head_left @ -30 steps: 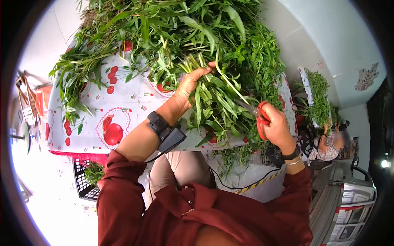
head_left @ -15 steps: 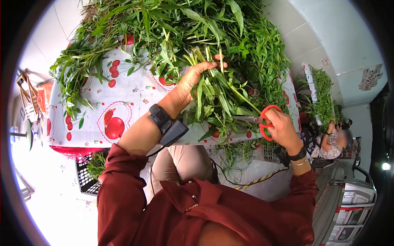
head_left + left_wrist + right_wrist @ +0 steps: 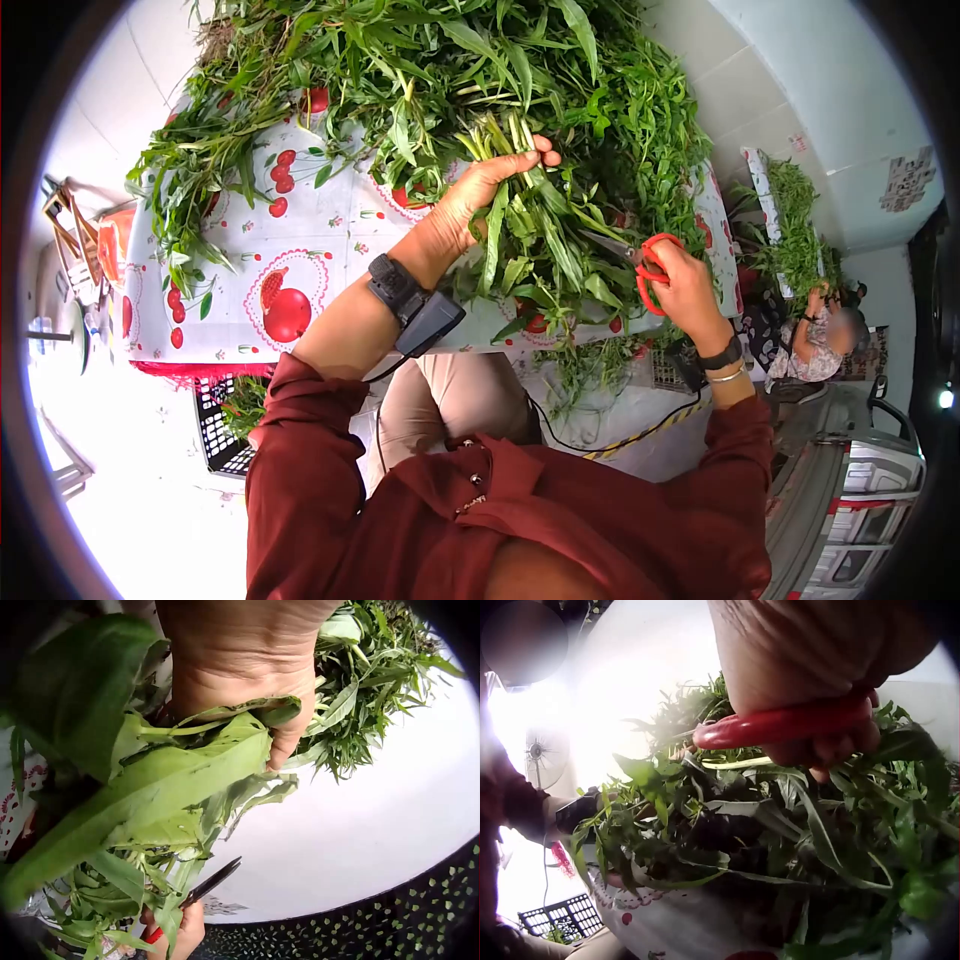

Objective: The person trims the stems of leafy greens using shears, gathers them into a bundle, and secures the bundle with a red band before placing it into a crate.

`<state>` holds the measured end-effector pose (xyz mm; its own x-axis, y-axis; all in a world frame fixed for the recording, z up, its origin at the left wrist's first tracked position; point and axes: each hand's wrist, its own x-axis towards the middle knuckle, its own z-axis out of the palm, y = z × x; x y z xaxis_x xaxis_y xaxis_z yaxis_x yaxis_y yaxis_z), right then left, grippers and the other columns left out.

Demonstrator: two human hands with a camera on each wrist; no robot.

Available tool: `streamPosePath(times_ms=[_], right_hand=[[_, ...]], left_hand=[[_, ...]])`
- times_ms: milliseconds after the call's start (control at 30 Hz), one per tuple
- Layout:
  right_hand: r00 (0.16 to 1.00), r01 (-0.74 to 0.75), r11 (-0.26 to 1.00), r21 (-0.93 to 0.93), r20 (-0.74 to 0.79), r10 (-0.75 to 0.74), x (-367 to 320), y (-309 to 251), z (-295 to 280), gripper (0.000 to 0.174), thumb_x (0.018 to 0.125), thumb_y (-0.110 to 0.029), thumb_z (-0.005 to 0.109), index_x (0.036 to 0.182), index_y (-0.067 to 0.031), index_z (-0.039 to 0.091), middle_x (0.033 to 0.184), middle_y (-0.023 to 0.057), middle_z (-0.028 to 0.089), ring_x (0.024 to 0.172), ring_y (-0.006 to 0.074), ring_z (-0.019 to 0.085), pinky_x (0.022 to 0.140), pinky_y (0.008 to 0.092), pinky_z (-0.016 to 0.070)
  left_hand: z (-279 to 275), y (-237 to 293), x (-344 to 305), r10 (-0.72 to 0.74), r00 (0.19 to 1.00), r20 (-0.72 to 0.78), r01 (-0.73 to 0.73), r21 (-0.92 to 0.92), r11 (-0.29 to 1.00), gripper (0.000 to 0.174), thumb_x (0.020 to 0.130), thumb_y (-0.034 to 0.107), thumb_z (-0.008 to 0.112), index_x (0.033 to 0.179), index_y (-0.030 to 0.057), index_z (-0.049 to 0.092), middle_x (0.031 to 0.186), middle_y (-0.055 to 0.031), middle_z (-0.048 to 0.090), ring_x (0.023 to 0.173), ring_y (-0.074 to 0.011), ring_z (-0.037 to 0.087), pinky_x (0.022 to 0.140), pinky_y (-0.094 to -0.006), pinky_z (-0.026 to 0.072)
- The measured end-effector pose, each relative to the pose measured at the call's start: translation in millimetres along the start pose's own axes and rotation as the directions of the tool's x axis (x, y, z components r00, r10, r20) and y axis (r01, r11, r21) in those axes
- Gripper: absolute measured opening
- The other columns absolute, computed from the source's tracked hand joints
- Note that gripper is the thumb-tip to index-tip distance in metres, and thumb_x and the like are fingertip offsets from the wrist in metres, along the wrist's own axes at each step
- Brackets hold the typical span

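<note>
My left hand (image 3: 482, 190) grips a bunch of leafy green stems (image 3: 540, 235), thumb across it, with pale stem ends poking out above the fingers. Broad leaves of this bunch (image 3: 180, 787) cover much of the left wrist view. In my right hand (image 3: 692, 298) is a pair of red-handled scissors (image 3: 655, 272), fingers through the loops. Its dark blades point at the leaves on the bunch's right side. The blades (image 3: 214, 881) also show below the bunch in the left wrist view. Close up in the right wrist view, a red handle loop (image 3: 780, 729) crosses the fingers.
A large heap of cut greens (image 3: 430, 50) spreads over the table's far side. Beneath lies a fruit-patterned tablecloth (image 3: 345, 235). A black crate (image 3: 225, 425) holding greens stands below at the left. At the right, another person (image 3: 815, 340) handles greens on a narrow table.
The long stem that stretched from the scissors to my left hand now lies in with the bunch. My right hand shifted right, and the blades, level half a second ago, tilt up-left again.
</note>
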<state>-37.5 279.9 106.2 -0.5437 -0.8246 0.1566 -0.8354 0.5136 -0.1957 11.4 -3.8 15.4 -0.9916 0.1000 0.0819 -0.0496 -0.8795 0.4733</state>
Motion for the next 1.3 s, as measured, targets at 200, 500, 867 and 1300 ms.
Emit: streamPosePath(times_ms=[200, 500, 867, 1300], right_hand=[[0.92, -0.253, 0.739, 0.624, -0.081, 0.384, -10, 9, -3, 0.017, 0.085, -0.002, 0.056, 0.102, -0.0027, 0.053, 0.084, 0.0084, 0.062, 0.061, 0.0099, 0.055, 0.055, 0.0232, 0.045], [0.901, -0.318, 0.322, 0.892, 0.178, 0.396, -59, -46, -15, 0.046, 0.097, -0.046, 0.037, 0.102, -0.0026, 0.049, 0.081, 0.0083, 0.056, 0.062, 0.0106, 0.054, 0.06, 0.0236, 0.0442], [0.798, -0.508, -0.048, 0.86, 0.49, 0.351, -58, -45, 27, 0.053, 0.095, -0.054, 0.035, 0.1, -0.0031, 0.05, 0.084, 0.0081, 0.055, 0.062, 0.0118, 0.052, 0.063, 0.0345, 0.0522], [0.744, -0.522, 0.076, 0.85, 0.41, 0.528, -42, -44, 24, 0.047, 0.093, -0.048, 0.046, 0.088, -0.0018, 0.053, 0.064, 0.0065, 0.052, 0.039, 0.0074, 0.041, 0.04, 0.0235, 0.042]], left_hand=[[-4, -7, 5, 0.062, 0.996, -0.058, -0.066, -0.069, 0.995, 0.018, 0.087, 0.016, 0.062, 0.103, 0.0114, 0.056, 0.099, -0.0024, 0.063, 0.092, -0.0178, 0.061, 0.08, -0.0355, 0.054], [-14, -13, 13, 0.109, 0.989, -0.095, -0.121, -0.128, 0.984, 0.013, 0.089, 0.018, 0.06, 0.101, 0.0145, 0.056, 0.095, -0.0002, 0.063, 0.09, -0.0168, 0.059, 0.078, -0.0368, 0.0518], [-13, -14, 12, 0.124, 0.985, -0.122, -0.138, -0.12, 0.983, 0.014, 0.089, 0.017, 0.06, 0.102, 0.013, 0.056, 0.092, -0.001, 0.062, 0.089, -0.0182, 0.06, 0.079, -0.0365, 0.0515], [-15, -13, 12, 0.126, 0.979, -0.16, -0.14, -0.081, 0.987, 0.012, 0.09, 0.017, 0.059, 0.102, 0.0131, 0.057, 0.088, -0.0004, 0.063, 0.086, -0.0172, 0.06, 0.078, -0.0351, 0.0518]])
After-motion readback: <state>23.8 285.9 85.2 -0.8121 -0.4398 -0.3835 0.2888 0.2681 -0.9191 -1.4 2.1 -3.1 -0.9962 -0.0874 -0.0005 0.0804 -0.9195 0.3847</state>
